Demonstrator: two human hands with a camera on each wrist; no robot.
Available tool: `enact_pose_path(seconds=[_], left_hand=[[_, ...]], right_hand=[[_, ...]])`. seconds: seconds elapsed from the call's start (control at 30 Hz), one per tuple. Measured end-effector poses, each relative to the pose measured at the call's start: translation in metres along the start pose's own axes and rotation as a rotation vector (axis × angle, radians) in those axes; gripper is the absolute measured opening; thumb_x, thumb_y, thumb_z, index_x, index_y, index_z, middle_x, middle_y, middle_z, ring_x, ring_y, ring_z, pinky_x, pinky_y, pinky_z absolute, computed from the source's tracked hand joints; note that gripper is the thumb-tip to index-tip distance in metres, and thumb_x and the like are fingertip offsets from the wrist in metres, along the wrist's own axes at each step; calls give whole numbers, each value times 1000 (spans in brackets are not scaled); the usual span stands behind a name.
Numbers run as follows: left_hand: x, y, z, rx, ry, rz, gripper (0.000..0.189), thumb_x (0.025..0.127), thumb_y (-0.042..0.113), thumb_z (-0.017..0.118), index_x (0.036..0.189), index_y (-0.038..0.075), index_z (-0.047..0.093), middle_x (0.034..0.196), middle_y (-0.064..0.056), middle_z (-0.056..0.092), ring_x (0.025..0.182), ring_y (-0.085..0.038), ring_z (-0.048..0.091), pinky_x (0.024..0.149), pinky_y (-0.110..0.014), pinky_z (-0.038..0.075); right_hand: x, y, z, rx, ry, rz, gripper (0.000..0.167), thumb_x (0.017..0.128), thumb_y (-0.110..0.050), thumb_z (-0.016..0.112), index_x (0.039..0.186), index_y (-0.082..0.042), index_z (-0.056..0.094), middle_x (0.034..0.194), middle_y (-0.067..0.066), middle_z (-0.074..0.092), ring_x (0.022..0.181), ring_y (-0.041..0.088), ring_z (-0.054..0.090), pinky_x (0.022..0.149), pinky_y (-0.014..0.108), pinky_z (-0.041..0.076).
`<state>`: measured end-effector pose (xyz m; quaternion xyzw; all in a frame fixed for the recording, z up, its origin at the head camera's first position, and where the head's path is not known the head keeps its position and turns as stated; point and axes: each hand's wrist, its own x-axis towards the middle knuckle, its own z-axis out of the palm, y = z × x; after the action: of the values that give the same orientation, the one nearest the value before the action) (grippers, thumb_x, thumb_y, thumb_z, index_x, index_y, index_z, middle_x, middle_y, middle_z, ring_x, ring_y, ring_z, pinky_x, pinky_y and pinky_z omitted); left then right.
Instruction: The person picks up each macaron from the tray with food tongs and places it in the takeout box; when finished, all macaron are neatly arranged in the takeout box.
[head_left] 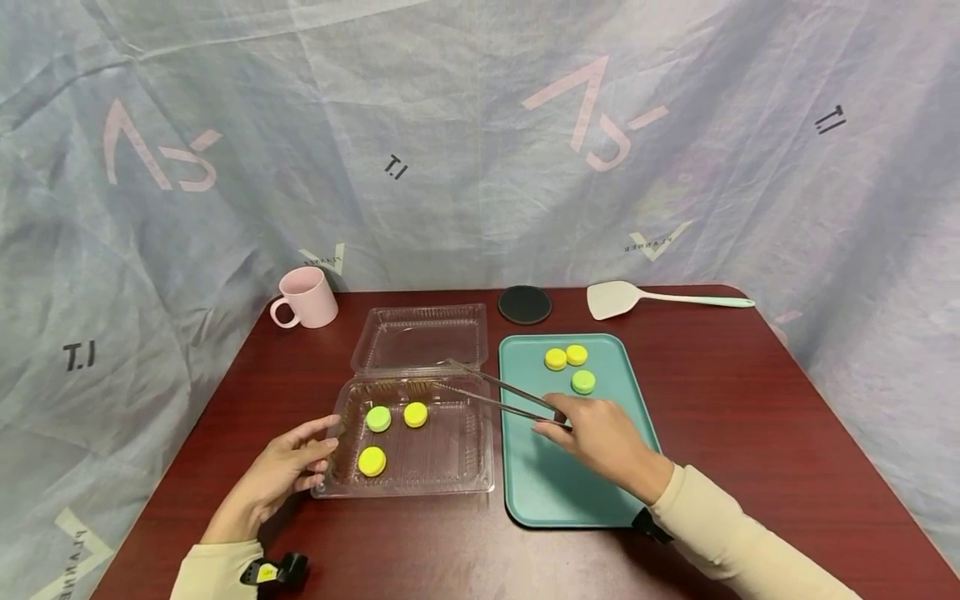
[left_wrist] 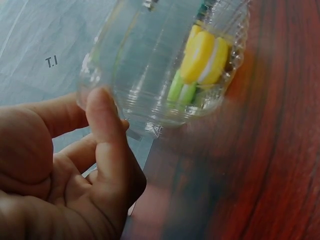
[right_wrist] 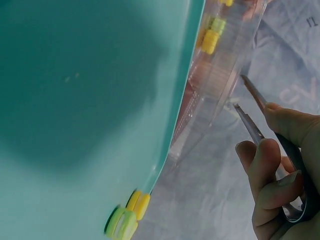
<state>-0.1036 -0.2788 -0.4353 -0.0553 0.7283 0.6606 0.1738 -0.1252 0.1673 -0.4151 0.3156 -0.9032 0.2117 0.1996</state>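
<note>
My left hand pinches the left rim of a clear plastic clamshell container between thumb and fingers, as the left wrist view shows. Inside its base lie a green macaron and two yellow macarons, one further right and one nearer me. In my right hand is a pair of metal tongs. The tong tips stand apart over the container's back right part, with nothing between them. Under my right hand is a teal tray, bearing two yellow macarons and one green macaron.
The container's lid lies folded back behind its base. A pink mug stands at the back left. Behind the tray are a black round coaster and a white spatula. Grey curtains hang around the dark red table.
</note>
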Motion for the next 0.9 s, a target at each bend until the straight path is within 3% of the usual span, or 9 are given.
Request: enact_pose_path(seconds=[0.3,0.57,0.9], left_hand=[[0,0,-1,2,6,6,62,102,15,62,154,-3,32,77,0,50,67,-6,54,57,-19,52],[0,0,2,-3,-4,4,62,101,14,62,154,-3,32,77,0,51,67,-6,54,57,-19,53],[0,-1,0,-4,-4,0,63,101,15,63,154,-3,32,77,0,51,66,-6,54,57,-18,52]], right_hand=[[-9,11,-10,-23,14,72,31,82,-31,84,101,-10,71,72,-12,61,56,1,51,50,25,46],[-32,26,-19,-43,23,165,25,82,-30,84,92,-16,66,67,-16,52,51,-2,41,47,24,39],[-47,38,-31,-60,6,257,32,85,-30,82,107,-10,72,60,-14,49,50,2,40,46,27,39]])
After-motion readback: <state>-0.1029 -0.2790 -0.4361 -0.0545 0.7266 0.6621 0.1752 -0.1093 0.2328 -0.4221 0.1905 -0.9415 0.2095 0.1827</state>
